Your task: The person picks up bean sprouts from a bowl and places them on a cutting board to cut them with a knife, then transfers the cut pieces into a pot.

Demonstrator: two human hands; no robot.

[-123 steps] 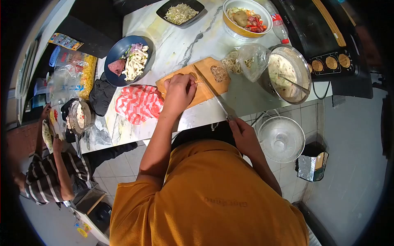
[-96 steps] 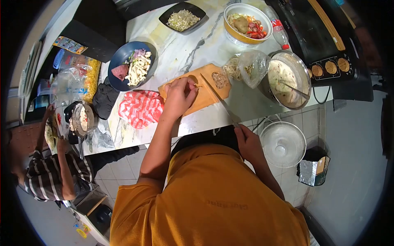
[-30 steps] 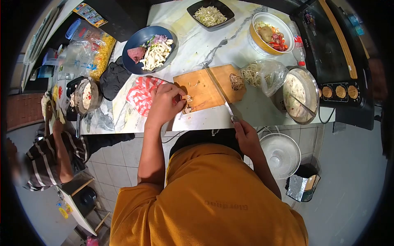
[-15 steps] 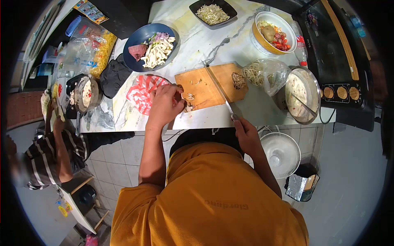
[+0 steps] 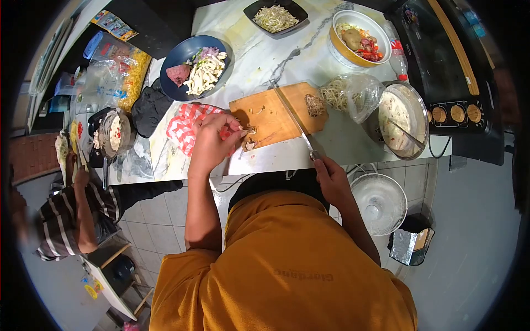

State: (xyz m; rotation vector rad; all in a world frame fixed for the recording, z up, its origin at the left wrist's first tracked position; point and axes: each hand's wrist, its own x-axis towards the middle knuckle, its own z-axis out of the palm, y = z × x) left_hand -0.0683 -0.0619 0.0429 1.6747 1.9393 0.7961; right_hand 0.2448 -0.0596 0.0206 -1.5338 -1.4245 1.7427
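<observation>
A wooden cutting board (image 5: pixel 276 118) lies on the marble counter, with small brownish scraps at its left end and a chopped brown pile (image 5: pixel 314 105) at its right. My right hand (image 5: pixel 333 179) is closed round the handle of a knife (image 5: pixel 292 117), whose blade lies slanting across the board. Over the board's left edge, my left hand (image 5: pixel 215 140) has its fingertips pinched together at a small pale piece, too small to name. Beneath and behind that hand is a red-and-white striped plastic bag (image 5: pixel 182 128).
A blue plate (image 5: pixel 172 60) of chopped food, a black bowl (image 5: pixel 302 12) of sprouts, a yellow-white bowl (image 5: pixel 342 51), a clear bag (image 5: pixel 364 99) and a steel pot (image 5: pixel 423 118) surround the board. A co-worker (image 5: pixel 69 218) stands at the left.
My left hand has turned and drawn its fingertips together near the board's left edge. The view has shifted slightly. My right hand still holds the knife.
</observation>
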